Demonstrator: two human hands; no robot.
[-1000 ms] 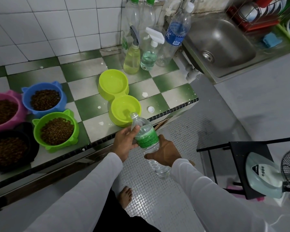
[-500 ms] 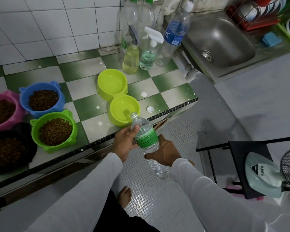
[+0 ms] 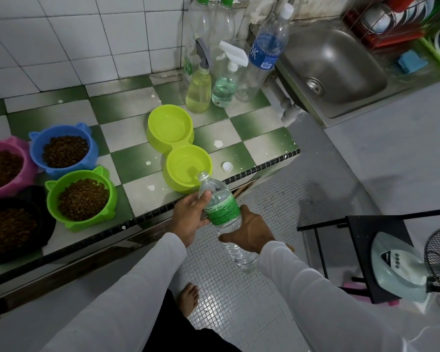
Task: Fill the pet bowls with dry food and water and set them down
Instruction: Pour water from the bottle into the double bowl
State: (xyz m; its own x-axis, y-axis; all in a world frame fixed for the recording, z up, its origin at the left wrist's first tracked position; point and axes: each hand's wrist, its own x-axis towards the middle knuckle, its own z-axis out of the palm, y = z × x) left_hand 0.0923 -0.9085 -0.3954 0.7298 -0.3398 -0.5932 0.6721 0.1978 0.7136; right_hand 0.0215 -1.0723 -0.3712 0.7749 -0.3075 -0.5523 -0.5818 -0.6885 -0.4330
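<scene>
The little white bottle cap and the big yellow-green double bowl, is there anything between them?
No. In the head view, only bare green-and-white checkered counter tile separates the white bottle cap from the yellow-green double bowl.

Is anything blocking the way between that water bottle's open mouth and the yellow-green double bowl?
Nothing visible does. The water bottle, held by the left hand and right hand, has its uncapped mouth right at the near rim of the double bowl. Its cap lies aside on the counter.
</scene>
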